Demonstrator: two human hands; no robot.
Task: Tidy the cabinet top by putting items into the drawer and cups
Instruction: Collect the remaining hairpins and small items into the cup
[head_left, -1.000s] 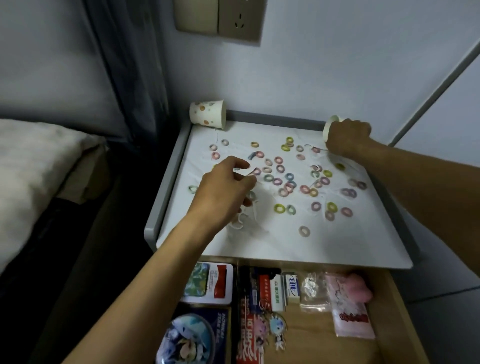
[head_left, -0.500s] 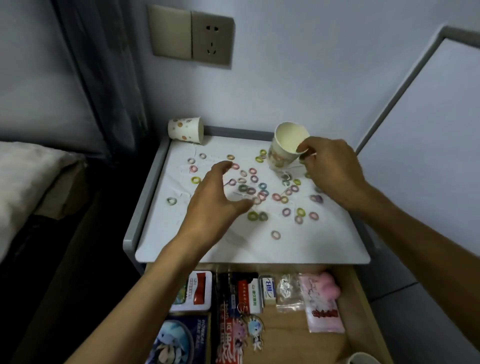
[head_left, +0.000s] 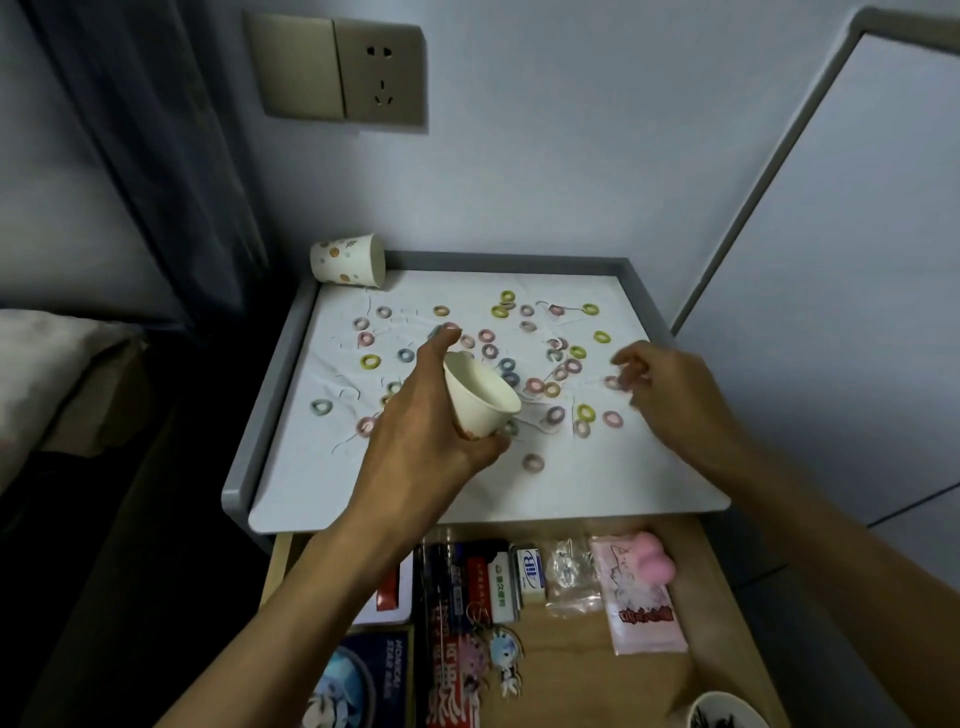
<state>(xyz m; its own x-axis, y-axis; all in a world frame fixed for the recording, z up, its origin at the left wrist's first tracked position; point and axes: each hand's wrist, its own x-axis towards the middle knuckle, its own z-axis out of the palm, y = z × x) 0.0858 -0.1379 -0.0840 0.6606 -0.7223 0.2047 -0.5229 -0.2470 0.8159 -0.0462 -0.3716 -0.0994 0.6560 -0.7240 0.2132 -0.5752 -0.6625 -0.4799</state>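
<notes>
Several small coloured rings (head_left: 585, 413) lie scattered over the white cabinet top (head_left: 597, 483). My left hand (head_left: 415, 441) grips a white paper cup (head_left: 478, 400) just above the middle of the top, tilted with its mouth up and to the right. My right hand (head_left: 675, 400) hovers over the rings on the right side. Its fingers are loosely curled and blurred, with the tips close to a pink ring (head_left: 613, 383). A second, dotted paper cup (head_left: 347, 260) lies on its side at the back left corner. Below the top, the wooden drawer (head_left: 571, 670) stands open.
The drawer holds flat packets, an eraser, keychain figures (head_left: 504, 654) and a pink soft toy (head_left: 652, 564). A dark-patterned cup rim (head_left: 724, 712) shows at the bottom right. A grey raised rim (head_left: 270, 410) edges the top. A bed (head_left: 47, 374) is at the left, walls stand behind and right.
The paper cup has passed from my right hand to my left hand and now sits over the middle of the top. My right hand has let go and moved right over the rings.
</notes>
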